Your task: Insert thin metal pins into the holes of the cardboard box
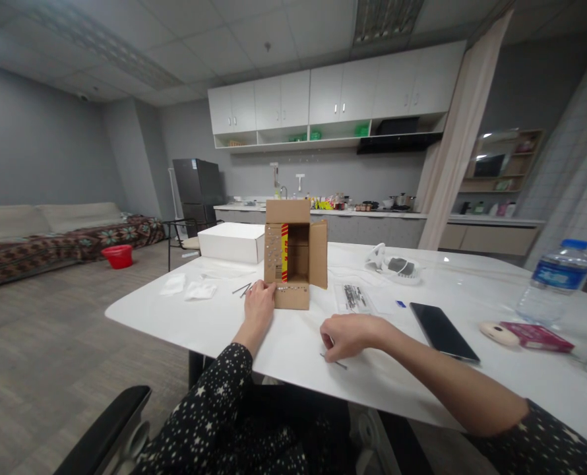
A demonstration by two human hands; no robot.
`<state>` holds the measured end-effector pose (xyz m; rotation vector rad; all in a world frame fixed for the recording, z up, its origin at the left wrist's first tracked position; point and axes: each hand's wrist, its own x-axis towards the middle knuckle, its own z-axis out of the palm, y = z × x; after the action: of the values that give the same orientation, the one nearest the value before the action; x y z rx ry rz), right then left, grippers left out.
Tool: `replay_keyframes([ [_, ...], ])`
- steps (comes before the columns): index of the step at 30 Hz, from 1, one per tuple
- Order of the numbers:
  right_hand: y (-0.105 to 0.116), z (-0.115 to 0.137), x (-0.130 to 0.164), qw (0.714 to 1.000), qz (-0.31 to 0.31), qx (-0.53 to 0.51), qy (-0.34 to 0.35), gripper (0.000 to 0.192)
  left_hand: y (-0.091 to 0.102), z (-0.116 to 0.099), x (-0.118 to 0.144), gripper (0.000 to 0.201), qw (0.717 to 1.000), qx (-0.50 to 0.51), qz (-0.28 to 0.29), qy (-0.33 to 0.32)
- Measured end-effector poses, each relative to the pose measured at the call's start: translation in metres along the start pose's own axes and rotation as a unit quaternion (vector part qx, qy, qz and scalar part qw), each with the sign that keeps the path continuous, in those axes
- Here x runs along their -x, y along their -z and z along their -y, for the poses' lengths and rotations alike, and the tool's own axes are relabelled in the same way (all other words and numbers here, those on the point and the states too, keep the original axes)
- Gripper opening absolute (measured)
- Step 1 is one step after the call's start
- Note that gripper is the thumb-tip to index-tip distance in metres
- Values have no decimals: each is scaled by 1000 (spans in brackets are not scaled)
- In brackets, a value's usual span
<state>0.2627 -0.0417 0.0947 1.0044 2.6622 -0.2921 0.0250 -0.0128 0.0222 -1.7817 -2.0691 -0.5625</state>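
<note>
While your left hand point(260, 298) rested flat against the cardboard box point(293, 254), fingers released, your right hand point(350, 335) curled loosely over a thin nail point(337, 362) lying crosswise on the worktop point(298, 343), touching its fingertips.

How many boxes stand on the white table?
2. An open cardboard box stands near the middle, with the left hand touching its lower flap. A closed white box lies behind it to the left. More may be hidden behind them.
</note>
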Motion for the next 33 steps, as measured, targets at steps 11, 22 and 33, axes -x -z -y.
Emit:
replay_keyframes([
  [11,-13,-11,-34,997,-68,40,-22,34,-6,1,0,35,998,40,-38,2],
  [22,-21,-11,-87,964,-267,-3,-15,28,-3,-2,0,26,998,52,-30,21],
  [33,-22,-29,-134,871,-445,-198,64,16,-3,-2,-1,25,996,75,-32,47],
])
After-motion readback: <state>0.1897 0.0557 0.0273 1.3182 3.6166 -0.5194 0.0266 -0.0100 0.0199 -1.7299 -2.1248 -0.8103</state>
